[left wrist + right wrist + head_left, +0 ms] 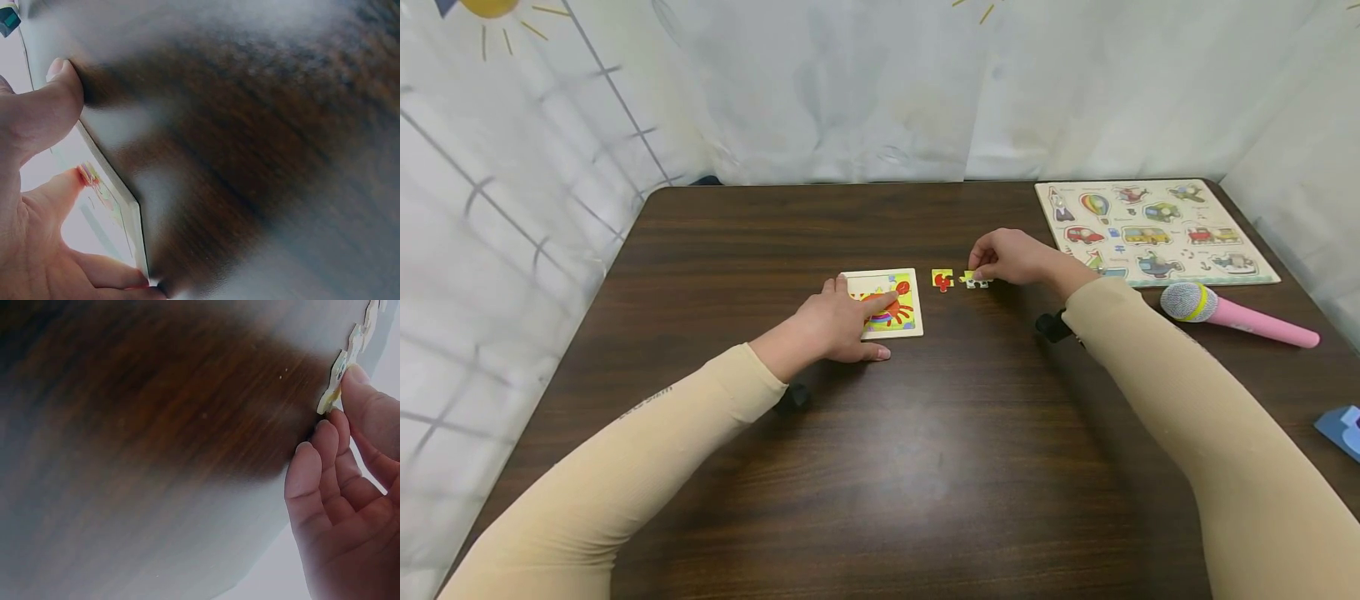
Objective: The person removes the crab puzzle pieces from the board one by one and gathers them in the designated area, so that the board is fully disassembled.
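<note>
Pinching a yellow-and-white jigsaw piece [977, 282] in my right hand [1011, 257], right of the square, pale-framed red-crab puzzle [917, 315] beneath my unclenched left hand [837, 322], which looks partly assembled, at least that and a red-and-yellow jigsaw piece [942, 279] left.

The puzzle [905, 305] is showing red on yellow inside a cream rim [895, 335]; one loose piece [942, 281] is pairing red with yellow. Dark brown grain is streaking the surface [925, 467]. The microphone [1240, 314] is wearing pink with a yellow band [1205, 303].
</note>
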Tool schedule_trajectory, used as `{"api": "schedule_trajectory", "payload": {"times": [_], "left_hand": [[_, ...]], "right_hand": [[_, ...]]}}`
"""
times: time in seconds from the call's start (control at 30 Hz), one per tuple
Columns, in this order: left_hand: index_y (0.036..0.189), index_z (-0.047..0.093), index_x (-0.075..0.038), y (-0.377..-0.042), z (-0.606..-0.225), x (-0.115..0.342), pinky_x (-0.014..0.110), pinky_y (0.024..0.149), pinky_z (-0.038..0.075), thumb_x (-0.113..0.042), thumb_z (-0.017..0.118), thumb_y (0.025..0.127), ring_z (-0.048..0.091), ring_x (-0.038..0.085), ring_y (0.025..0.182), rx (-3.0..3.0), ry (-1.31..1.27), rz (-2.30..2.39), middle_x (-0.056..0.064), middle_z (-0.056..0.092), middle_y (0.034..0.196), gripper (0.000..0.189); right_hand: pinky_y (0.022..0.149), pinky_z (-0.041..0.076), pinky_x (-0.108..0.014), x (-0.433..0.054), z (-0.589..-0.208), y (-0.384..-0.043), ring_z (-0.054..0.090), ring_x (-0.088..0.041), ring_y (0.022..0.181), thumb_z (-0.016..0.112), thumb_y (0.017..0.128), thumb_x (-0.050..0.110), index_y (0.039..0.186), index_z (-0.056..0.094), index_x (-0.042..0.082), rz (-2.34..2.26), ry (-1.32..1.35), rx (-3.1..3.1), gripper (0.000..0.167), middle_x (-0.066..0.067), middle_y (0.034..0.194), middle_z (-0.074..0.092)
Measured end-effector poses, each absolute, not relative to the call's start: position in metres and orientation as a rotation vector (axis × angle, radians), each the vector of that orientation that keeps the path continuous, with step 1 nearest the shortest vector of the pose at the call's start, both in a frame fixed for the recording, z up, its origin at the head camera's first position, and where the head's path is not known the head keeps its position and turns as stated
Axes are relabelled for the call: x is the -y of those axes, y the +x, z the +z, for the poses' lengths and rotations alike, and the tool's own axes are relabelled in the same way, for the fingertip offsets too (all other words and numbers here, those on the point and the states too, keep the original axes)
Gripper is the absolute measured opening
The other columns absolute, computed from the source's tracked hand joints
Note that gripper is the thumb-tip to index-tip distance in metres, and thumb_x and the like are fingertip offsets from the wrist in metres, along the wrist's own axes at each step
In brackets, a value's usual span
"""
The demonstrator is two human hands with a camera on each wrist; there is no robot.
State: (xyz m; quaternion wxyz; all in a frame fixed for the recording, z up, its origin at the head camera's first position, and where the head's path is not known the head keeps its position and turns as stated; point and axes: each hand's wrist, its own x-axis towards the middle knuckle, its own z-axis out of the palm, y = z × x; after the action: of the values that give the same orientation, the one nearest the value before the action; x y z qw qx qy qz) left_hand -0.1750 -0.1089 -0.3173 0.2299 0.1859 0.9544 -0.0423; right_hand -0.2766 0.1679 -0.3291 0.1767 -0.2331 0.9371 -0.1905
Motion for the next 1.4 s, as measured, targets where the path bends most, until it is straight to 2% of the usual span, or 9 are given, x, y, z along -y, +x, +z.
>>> {"api": "schedule_trajectory", "payload": {"times": [0.5,0.77,0.97,1.13,1.4], "left_hand": [[0.164,0.019,-0.037,-0.175,-0.315,0.110,0.055,0.109,0.046,-0.065,0.063,0.091,0.026,0.053,0.149,-2.626,0.509,-0.112,0.042,0.017,0.160,0.090],[0.164,0.020,-0.037,-0.175,-0.315,0.111,0.056,0.110,0.045,-0.065,0.063,0.091,0.025,0.054,0.150,-2.627,0.509,-0.095,0.042,0.017,0.160,0.089],[0.164,0.020,-0.038,-0.175,-0.316,0.113,0.055,0.111,0.045,-0.065,0.063,0.091,0.026,0.054,0.149,-2.632,0.516,-0.088,0.041,0.018,0.160,0.089],[0.164,0.018,-0.039,-0.174,-0.318,0.114,0.054,0.108,0.047,-0.066,0.063,0.091,0.025,0.053,0.150,-2.630,0.517,-0.081,0.041,0.016,0.160,0.090],[0.164,0.017,-0.039,-0.174,-0.320,0.115,0.056,0.110,0.046,-0.068,0.061,0.090,0.025,0.055,0.150,-2.633,0.544,-0.088,0.042,0.017,0.160,0.091]], "right_hand": [[0.083,0.048,-0.041,-0.166,-0.327,-0.275,0.057,-0.025,0.086,0.068,0.099,0.012,0.103,0.069,0.001,-0.530,-0.667,-2.670,0.012,-0.013,0.097,0.067],[0.083,0.047,-0.042,-0.162,-0.322,-0.275,0.057,-0.026,0.086,0.061,0.102,0.011,0.108,0.068,0.001,-0.559,-0.672,-2.688,0.013,-0.014,0.102,0.068],[0.090,0.052,-0.044,-0.133,-0.318,-0.268,0.063,-0.028,0.095,0.063,0.101,0.009,0.117,0.067,0.002,-0.591,-0.782,-2.675,0.018,-0.016,0.113,0.071],[0.094,0.053,-0.044,-0.102,-0.320,-0.259,0.061,-0.029,0.102,0.065,0.099,0.006,0.123,0.070,0.006,-0.536,-0.946,-2.646,0.024,-0.016,0.115,0.065],[0.101,0.051,-0.042,-0.074,-0.324,-0.253,0.056,-0.030,0.112,0.065,0.097,0.003,0.121,0.073,0.011,-0.447,-1.023,-2.595,0.026,-0.016,0.120,0.061]]}}
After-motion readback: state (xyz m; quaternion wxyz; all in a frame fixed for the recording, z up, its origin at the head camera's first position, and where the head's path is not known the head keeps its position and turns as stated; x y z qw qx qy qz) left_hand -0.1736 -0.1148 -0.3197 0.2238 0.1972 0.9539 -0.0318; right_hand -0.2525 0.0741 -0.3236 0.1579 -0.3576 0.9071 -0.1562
